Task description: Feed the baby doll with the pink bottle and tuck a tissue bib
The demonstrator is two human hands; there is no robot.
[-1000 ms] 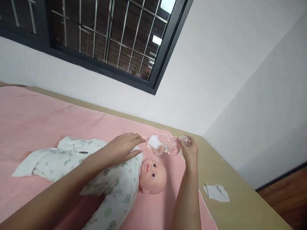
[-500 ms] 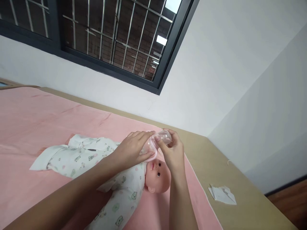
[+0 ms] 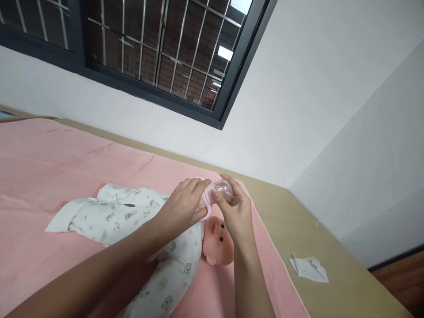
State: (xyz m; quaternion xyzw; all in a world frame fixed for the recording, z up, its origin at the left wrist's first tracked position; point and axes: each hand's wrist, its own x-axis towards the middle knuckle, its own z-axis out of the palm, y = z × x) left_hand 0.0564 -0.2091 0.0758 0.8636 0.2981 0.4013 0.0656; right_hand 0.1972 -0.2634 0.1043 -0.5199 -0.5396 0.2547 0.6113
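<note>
Above the doll's chest and head, my left hand (image 3: 182, 203) is closed around a baby bottle with a pink collar and handle (image 3: 207, 201); its fingers hide most of the bottle body. My right hand (image 3: 237, 210) grips the bottle's clear dome cap (image 3: 224, 189) between thumb and fingers. The cap sits against the pink collar; whether it is loose or seated I cannot tell. Below them a baby doll (image 3: 217, 247) lies on its back in a white printed outfit (image 3: 132, 212), its head toward the right and partly behind my right wrist.
A pink blanket (image 3: 66, 154) lies under the doll on a tan tabletop (image 3: 274, 212). Crumpled white paper (image 3: 309, 268) rests on the right side. Behind stands a white wall (image 3: 258, 145) with a dark-framed, barred window (image 3: 159, 48).
My hands and the bottle have shifted slightly left, and the right fingers have moved a little around the clear cap. The doll lies as before; the camera view has shifted slightly.
</note>
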